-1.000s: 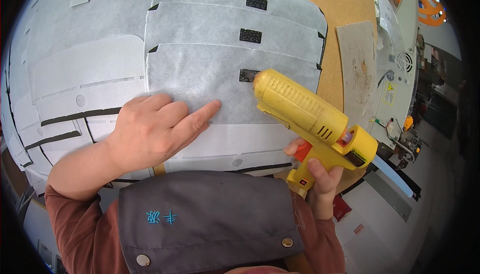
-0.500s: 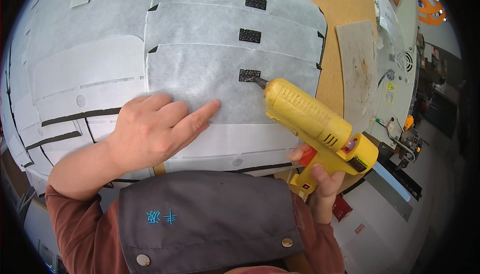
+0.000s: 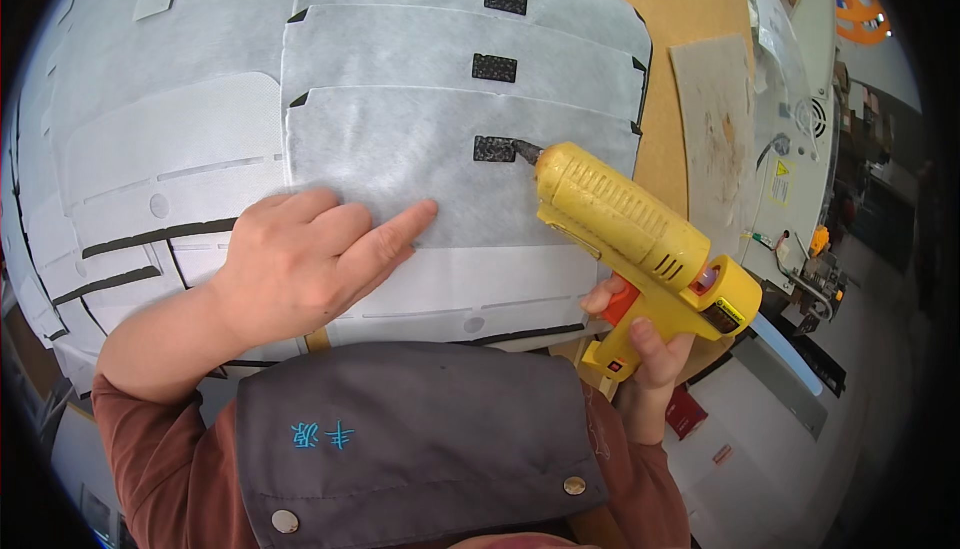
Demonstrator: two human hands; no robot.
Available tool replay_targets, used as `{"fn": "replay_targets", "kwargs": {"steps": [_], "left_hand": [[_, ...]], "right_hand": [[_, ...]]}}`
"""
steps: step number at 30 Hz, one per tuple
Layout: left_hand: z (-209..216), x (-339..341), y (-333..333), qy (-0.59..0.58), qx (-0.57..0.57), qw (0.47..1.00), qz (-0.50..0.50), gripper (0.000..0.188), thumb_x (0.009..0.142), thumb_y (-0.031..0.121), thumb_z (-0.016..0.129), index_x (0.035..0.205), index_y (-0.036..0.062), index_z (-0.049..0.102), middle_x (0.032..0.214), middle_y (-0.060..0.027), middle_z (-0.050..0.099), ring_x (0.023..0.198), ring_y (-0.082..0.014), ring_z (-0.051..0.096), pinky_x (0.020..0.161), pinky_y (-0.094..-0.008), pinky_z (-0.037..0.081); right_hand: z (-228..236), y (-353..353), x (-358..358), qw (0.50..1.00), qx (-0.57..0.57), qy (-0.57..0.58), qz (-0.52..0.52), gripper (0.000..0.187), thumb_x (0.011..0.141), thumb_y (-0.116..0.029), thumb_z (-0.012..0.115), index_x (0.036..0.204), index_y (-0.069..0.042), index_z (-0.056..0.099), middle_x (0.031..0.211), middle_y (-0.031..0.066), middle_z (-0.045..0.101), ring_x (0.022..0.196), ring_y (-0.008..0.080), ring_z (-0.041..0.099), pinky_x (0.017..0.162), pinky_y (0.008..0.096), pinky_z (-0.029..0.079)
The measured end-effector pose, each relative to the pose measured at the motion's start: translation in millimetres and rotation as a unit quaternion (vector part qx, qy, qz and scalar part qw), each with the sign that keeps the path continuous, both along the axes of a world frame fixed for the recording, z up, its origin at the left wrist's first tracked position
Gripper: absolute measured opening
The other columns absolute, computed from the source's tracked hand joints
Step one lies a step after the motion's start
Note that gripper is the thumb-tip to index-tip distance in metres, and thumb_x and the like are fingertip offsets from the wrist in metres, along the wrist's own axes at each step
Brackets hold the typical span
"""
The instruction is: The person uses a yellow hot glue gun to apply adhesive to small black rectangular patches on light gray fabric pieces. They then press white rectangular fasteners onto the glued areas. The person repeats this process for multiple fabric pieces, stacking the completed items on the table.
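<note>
My right hand (image 3: pixel 657 357) is wrapped round the handle of a yellow hot glue gun (image 3: pixel 622 214), with a finger at its red trigger. The gun's dark nozzle (image 3: pixel 526 152) meets the right end of a small black rectangular patch (image 3: pixel 493 149), whose surface has a glossy mottled look. That patch lies on the nearest of several overlapping pale grey fabric panels (image 3: pixel 390 149). On the same panel rests my left hand (image 3: pixel 300 259), its index finger stretched out and the others loosely curled, holding nothing visible. Two more mottled black patches sit on the panels farther back.
White sheets with black strips (image 3: pixel 160 236) spread to the left. A small pale square (image 3: pixel 155 2) lies at the far left. On the brown tabletop (image 3: pixel 668 89) at right is a stained board (image 3: pixel 712 134); beyond it stands a pale machine (image 3: pixel 800 169) with a vent and wires.
The gun's nozzle has shifted slightly right along the nearest black patch, to its right end. My left hand stays in nearly the same spot on the panel.
</note>
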State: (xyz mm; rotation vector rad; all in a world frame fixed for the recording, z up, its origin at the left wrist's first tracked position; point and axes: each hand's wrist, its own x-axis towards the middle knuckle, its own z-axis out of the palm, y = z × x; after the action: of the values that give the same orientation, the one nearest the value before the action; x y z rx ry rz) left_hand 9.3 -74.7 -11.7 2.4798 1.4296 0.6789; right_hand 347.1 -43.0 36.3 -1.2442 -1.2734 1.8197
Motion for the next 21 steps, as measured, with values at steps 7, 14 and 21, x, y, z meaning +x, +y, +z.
{"fn": "replay_targets", "kwargs": {"steps": [7,14,21], "left_hand": [[1,0,1,0.003,-0.002,1.0,-0.003,0.052,0.073,0.015,0.078,0.123,0.0098,0.067,0.06,0.0023,0.037,0.05,-0.0132,0.039,0.044,-0.0291,0.033],[1,0,1,0.007,-0.001,1.0,-0.003,0.052,0.074,0.015,0.078,0.124,0.0099,0.067,0.06,0.0025,0.035,0.05,-0.0129,0.038,0.043,-0.0286,0.032],[2,0,1,0.008,-0.008,1.0,-0.006,0.052,0.074,0.016,0.078,0.124,0.0099,0.066,0.06,0.0025,0.036,0.051,-0.0129,0.038,0.044,-0.0287,0.032]], "right_hand": [[1,-5,1,1.0,0.001,0.017,-0.004,0.056,0.087,-0.011,0.063,0.134,0.008,0.041,0.108,0.0217,0.061,0.098,0.0274,0.062,0.088,0.0386,0.05],[1,-7,3,1.0,-0.004,0.012,-0.001,0.056,0.086,-0.011,0.063,0.134,0.008,0.041,0.109,0.0218,0.06,0.098,0.0276,0.062,0.087,0.0391,0.05],[2,-1,-15,1.0,0.005,0.027,-0.016,0.056,0.086,-0.008,0.062,0.135,0.006,0.041,0.112,0.0214,0.059,0.099,0.0279,0.062,0.088,0.0394,0.05]]}}
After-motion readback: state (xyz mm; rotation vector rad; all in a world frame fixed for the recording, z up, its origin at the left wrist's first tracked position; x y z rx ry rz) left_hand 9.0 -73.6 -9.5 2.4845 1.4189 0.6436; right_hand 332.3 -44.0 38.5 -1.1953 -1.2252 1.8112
